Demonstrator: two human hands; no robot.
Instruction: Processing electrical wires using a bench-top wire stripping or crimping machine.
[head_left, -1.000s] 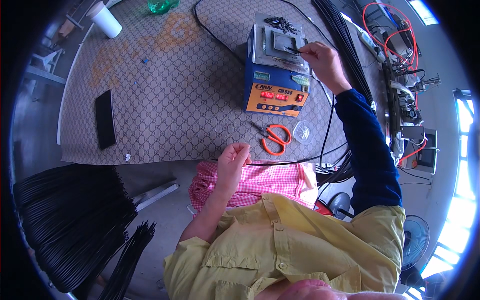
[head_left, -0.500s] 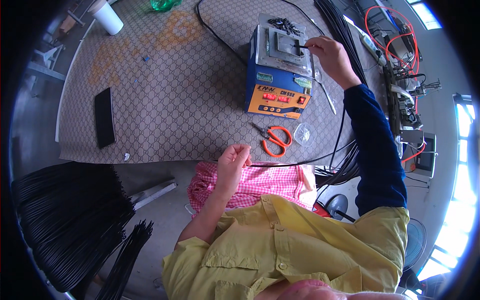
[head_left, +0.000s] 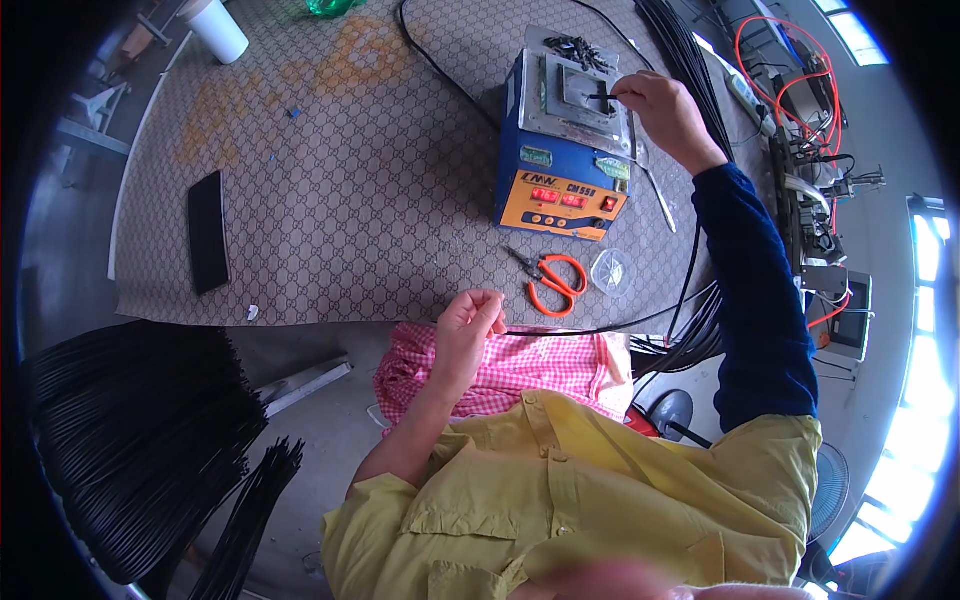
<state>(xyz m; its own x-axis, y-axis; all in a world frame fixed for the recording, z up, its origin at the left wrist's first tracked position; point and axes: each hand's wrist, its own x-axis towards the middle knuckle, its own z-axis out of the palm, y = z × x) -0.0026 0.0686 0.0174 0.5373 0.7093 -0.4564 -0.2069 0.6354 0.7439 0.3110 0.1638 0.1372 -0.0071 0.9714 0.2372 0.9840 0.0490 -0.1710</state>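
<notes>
A worker in a yellow shirt sits at a table [head_left: 330,200] covered with a brown patterned cloth, the right hand [head_left: 665,110] pinching a thin black cable [head_left: 690,270] against the grey metal plate on top of a blue-and-orange box-shaped machine [head_left: 560,150], fingers closed on the cable's end. The left hand [head_left: 468,330], at the table's near edge, is curled shut around the same cable where it runs along that edge. The machine's orange front panel carries two small red lit displays and one red button; a green label sits on its blue side. A heap of small black pieces lies at the plate's far edge. Just in front of the machine lie one pair of orange-handled scissors [head_left: 550,278] and one small clear round container [head_left: 608,270]. One flat black rectangular phone [head_left: 207,243] lies well apart on the left, one white cup [head_left: 217,27] at the far corner. A large bundle of glossy black cables [head_left: 130,440] fans out lower left.
</notes>
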